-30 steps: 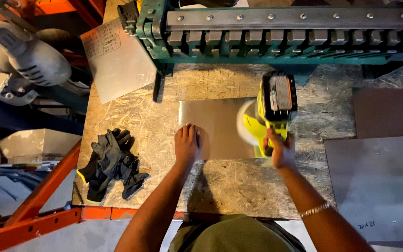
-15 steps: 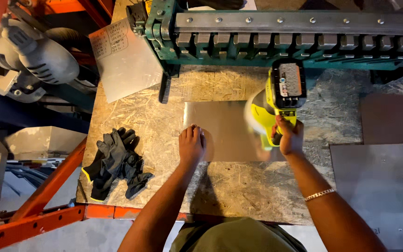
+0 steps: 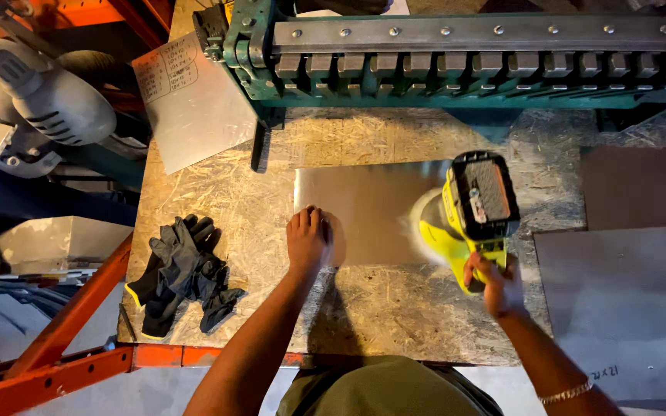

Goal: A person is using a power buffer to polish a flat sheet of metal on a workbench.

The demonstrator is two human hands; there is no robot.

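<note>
The yellow sander [image 3: 468,219] has crept toward three o'clock along the metal sheet [image 3: 371,212] on the table [image 3: 379,308] — right hand [image 3: 495,281] gripping its handle, left hand [image 3: 307,240] pressed flat on the sheet — so the polishing advances.

The sander's pad [image 3: 424,223], just left of the right hand [image 3: 495,281], is a spinning blur, its edge unclear. The sander body [image 3: 475,208] hides the metal sheet's [image 3: 371,212] right end. The left hand [image 3: 307,240] covers the sheet's near-left corner. The grinder [image 3: 36,92], far left of it, is cut by the frame edge.
</note>
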